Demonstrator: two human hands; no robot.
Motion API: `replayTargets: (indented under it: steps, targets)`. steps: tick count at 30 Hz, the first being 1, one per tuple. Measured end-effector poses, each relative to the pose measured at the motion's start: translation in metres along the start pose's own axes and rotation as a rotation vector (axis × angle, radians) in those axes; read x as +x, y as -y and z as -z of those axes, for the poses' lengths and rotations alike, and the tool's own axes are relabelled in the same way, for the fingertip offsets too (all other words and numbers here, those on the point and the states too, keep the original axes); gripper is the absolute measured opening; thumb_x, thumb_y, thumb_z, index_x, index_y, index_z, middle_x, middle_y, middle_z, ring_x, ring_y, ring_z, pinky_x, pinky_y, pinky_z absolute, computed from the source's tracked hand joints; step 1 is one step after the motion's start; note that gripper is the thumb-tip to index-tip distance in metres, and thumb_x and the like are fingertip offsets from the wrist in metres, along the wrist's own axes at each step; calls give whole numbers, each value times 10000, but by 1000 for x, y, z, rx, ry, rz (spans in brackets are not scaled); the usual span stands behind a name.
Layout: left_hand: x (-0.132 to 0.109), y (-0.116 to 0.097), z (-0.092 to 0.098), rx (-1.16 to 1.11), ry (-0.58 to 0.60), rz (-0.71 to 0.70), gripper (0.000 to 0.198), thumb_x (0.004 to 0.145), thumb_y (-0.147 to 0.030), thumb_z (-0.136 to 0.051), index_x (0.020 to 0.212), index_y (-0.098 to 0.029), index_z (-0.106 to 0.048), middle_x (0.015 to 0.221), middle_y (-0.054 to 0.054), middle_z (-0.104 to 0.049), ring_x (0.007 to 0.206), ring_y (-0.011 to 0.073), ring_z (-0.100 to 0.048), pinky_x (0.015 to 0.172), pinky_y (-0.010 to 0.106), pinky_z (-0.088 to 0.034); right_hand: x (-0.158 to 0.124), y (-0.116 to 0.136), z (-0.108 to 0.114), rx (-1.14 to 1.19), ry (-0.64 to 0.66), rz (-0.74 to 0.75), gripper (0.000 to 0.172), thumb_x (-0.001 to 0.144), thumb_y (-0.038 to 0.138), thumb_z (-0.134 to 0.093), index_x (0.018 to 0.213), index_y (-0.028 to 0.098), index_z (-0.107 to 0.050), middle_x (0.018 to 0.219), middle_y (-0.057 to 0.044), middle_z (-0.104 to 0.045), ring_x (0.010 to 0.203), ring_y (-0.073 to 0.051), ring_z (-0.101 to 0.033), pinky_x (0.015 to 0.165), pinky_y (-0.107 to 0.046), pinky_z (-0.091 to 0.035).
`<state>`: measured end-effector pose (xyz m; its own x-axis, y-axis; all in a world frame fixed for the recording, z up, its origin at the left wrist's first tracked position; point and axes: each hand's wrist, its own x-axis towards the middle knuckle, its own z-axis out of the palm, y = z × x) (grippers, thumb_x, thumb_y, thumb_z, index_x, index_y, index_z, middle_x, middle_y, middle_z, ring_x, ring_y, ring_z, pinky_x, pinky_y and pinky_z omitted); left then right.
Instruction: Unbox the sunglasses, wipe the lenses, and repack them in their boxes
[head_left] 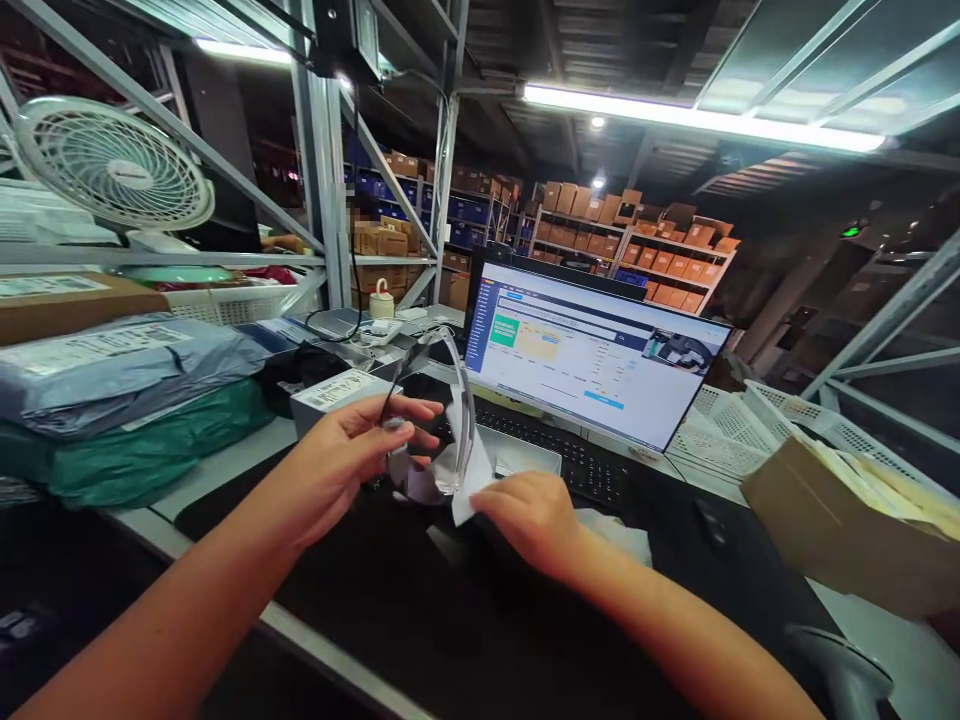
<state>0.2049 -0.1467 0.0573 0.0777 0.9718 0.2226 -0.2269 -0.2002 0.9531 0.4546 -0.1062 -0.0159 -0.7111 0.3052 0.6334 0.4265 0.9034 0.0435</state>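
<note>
My left hand (352,455) grips a pair of clear-lens glasses (431,440) by the frame, one temple arm sticking up toward the monitor. My right hand (536,520) is closed, pinching a white cloth or tissue (472,470) against the lens. Both hands hover over a black desk mat (420,620), just in front of the black keyboard (577,465). More white tissue (619,535) lies on the mat beside my right hand.
A lit monitor (592,350) stands behind the keyboard. Wrapped parcels (127,400) and a small white box (337,395) lie at left under a fan (112,165). White baskets (750,425) and a cardboard box (840,530) sit at right. Shelves of cartons fill the background.
</note>
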Motion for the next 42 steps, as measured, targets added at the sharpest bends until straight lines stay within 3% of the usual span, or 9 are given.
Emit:
replayTargets:
  steps: [4,9,16,22,26,32,35,39,42]
  targets:
    - [19,6,-2,-36,37,13,244,767,-375,-797,931,-205,-733,1212,68,-677,873,181,-682,740,299,-606,-8,3,0,152,137,-52,320,1028,207,-402,1040,224,-722,922,-54,-789,800,-188,-719,699,-305,-521]
    - [38,26,-14,120,102,32,269,735,-375,-771,908,-181,-705,1140,72,-677,850,192,-670,734,317,-586,-19,9,7,294,128,53,234,989,149,-506,1076,264,-690,1018,8,-798,1121,-186,-676,1089,-385,-416]
    - [58,54,-28,712,256,-255,98,713,-212,-612,791,-198,-671,1119,53,-642,935,205,-625,783,322,-530,-49,2,39,357,320,-266,431,779,169,-764,1196,255,-692,1365,-62,-653,1345,-291,-513,1109,-477,-433]
    - [58,43,-38,912,439,-273,82,744,-183,-610,797,-223,-658,1177,19,-648,1036,222,-631,901,348,-493,-56,-26,82,290,14,-800,342,835,248,-709,1177,231,-697,1023,-76,-730,813,-209,-691,711,-354,-568]
    - [65,37,-43,872,531,-321,105,744,-169,-629,826,-217,-673,1109,25,-664,1032,217,-631,916,335,-492,-36,-29,68,536,-86,-749,481,790,269,-754,1257,229,-645,1164,-93,-671,814,-181,-686,658,-301,-565]
    - [72,38,-40,781,585,-198,131,735,-174,-635,850,-202,-692,946,21,-690,927,207,-660,842,314,-534,-16,-18,60,452,-105,-630,134,907,307,-676,1006,227,-718,938,-54,-726,819,-187,-675,701,-295,-550]
    - [74,38,-29,749,623,-155,361,753,-242,-689,1113,-223,-701,1156,51,-696,1110,252,-645,992,375,-510,-18,-17,63,552,-56,-663,160,962,350,-615,954,224,-712,830,-35,-742,734,-177,-705,686,-289,-571]
    - [65,46,-1,785,568,-158,1027,680,-446,-830,1551,-266,-317,1626,98,-319,1497,331,-294,1237,494,-244,-28,-22,63,667,-122,-822,252,971,437,-595,972,207,-696,783,-42,-757,699,-201,-745,667,-305,-624]
    - [42,75,17,746,392,-95,1042,742,-541,-753,1582,-250,-208,1656,115,-230,1499,326,-296,1231,495,-271,-39,-31,67,626,-262,-905,270,945,462,-630,932,201,-699,781,-48,-762,713,-209,-750,689,-307,-632]
